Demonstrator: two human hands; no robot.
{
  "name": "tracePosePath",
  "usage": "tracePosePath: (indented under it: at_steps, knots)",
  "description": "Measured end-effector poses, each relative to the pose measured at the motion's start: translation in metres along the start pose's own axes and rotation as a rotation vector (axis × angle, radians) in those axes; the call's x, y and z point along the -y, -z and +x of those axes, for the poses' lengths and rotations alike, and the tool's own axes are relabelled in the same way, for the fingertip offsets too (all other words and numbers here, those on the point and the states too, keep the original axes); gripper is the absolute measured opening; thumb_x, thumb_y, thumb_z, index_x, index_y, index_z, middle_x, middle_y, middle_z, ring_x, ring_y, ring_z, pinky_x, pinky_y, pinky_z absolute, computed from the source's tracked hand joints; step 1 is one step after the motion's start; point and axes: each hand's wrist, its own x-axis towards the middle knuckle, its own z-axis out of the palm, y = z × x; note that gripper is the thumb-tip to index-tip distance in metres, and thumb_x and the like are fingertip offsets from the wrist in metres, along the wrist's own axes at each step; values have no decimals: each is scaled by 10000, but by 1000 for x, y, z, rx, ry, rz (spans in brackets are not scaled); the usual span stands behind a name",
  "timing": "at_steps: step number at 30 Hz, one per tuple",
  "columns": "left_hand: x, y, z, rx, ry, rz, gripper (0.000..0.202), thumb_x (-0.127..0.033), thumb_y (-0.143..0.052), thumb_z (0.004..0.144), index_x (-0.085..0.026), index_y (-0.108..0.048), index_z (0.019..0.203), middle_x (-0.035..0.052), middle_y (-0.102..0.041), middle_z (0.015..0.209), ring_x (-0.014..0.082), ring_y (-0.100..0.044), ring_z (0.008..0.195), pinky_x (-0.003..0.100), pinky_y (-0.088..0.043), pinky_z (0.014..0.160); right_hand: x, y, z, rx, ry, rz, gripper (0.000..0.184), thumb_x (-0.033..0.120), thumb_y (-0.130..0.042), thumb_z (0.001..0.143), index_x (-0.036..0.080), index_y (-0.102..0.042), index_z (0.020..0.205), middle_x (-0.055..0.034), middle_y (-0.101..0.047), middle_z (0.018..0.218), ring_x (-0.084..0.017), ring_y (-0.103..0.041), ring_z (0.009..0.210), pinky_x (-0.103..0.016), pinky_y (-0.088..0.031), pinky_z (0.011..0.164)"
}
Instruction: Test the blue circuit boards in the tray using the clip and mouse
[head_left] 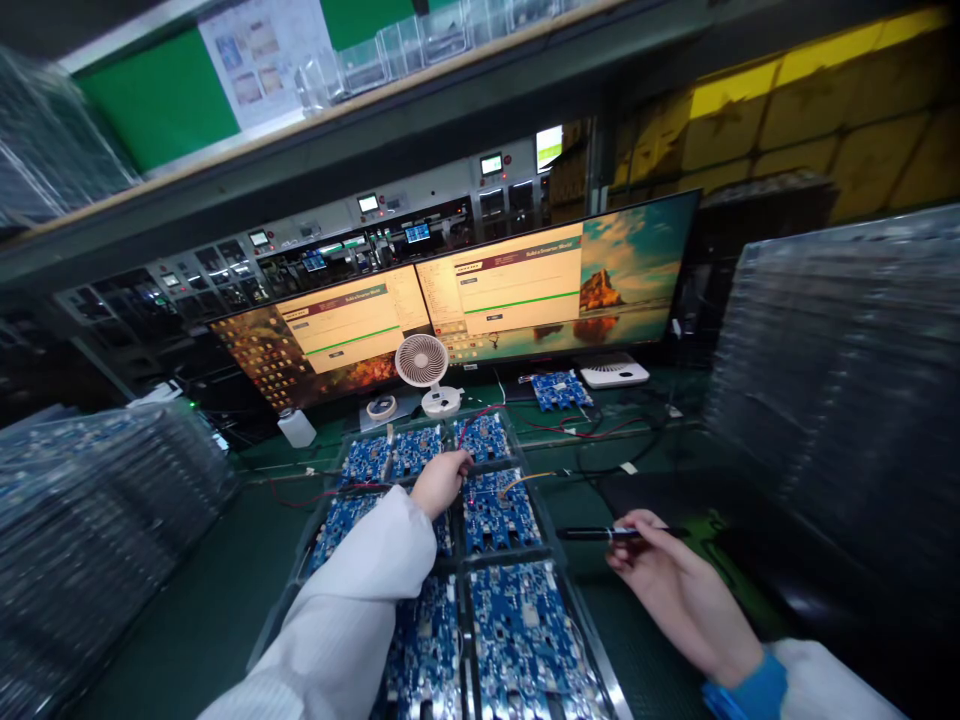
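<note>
My left hand (439,481), in a white sleeve, reaches out over a tray (459,565) of several blue circuit boards (498,512) and rests on one near the tray's middle, its fingers bent by a red wire. Whether it grips anything I cannot tell. My right hand (667,580) hovers to the right of the tray and holds a dark pen (600,534) level, its tip pointing left toward the boards.
Two monitors (480,300) stand behind the tray, with a small white fan (424,368) and a loose blue board (560,390) before them. Stacks of clear trays rise at left (90,510) and right (840,380). Cables cross the green mat.
</note>
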Motion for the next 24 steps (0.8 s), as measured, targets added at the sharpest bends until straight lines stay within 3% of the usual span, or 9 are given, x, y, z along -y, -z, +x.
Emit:
tracePosePath:
  at_steps: [11, 16, 20, 24]
  knots:
    - [0, -3, 6, 58, 26, 85, 416, 57, -462, 658, -182, -669, 928, 4, -663, 761, 169, -594, 791, 265, -454, 807, 0, 0, 0, 9, 2, -22, 316, 321, -869, 553, 220, -628, 731, 32, -567, 745, -113, -508, 662, -240, -518, 607]
    - [-7, 6, -4, 29, 33, 98, 411, 36, -456, 720, -189, -679, 981, 50, -633, 933, 181, -590, 903, 295, -461, 886, 1, 3, 2, 9, 12, -35, 278, 336, -836, 590, 226, -635, 747, 32, -580, 741, -114, -526, 658, -244, -525, 608]
    - [-15, 25, -37, 13, 49, 59, 378, -20, -481, 780, -217, -665, 1046, 75, -560, 1160, 200, -536, 1113, 329, -399, 1038, 3, 6, 3, 6, 16, -48, 260, 368, -797, 624, 228, -659, 795, 15, -585, 702, -136, -552, 671, -265, -535, 609]
    - [-31, 40, -99, 26, 89, 43, 359, -93, -507, 813, -248, -619, 1116, 79, -478, 1314, 237, -432, 1262, 411, -337, 1109, 8, 5, 3, 14, 20, -58, 260, 389, -777, 633, 228, -668, 806, -1, -598, 694, -152, -567, 675, -289, -546, 618]
